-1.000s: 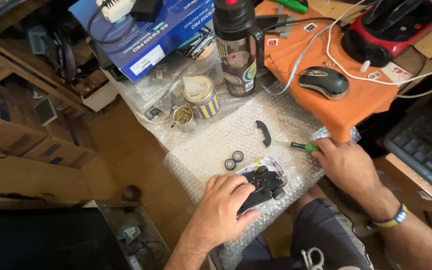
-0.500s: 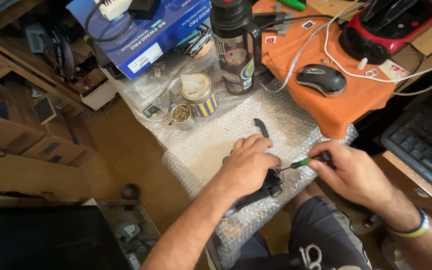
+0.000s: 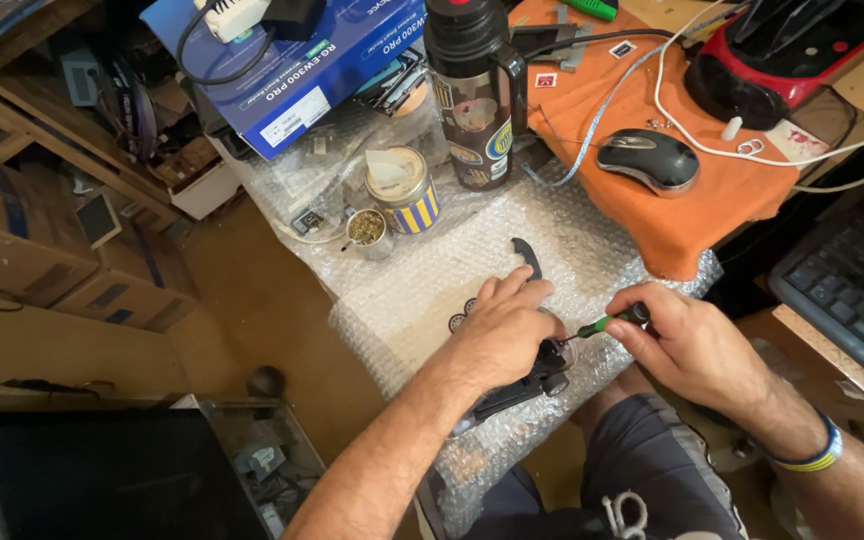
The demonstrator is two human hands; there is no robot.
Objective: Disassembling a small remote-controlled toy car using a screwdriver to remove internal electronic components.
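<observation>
Cluttered workshop corner: a sheet of bubble wrap covers the low work surface, with an orange cloth draped over the desk edge beyond it. I see my left hand pressed flat over a small black device, fingers curled down around its top, pinning it against the wrap just above my lap. My right hand pinches a green-handled screwdriver between thumb and fingertips, its tip aimed into the device's side. In my judgement the cushioned, slippery wrap could let the device shift, so the tip might slip off and strike my left hand. A curved black plastic piece and small round parts lie loose nearby and could roll off.
</observation>
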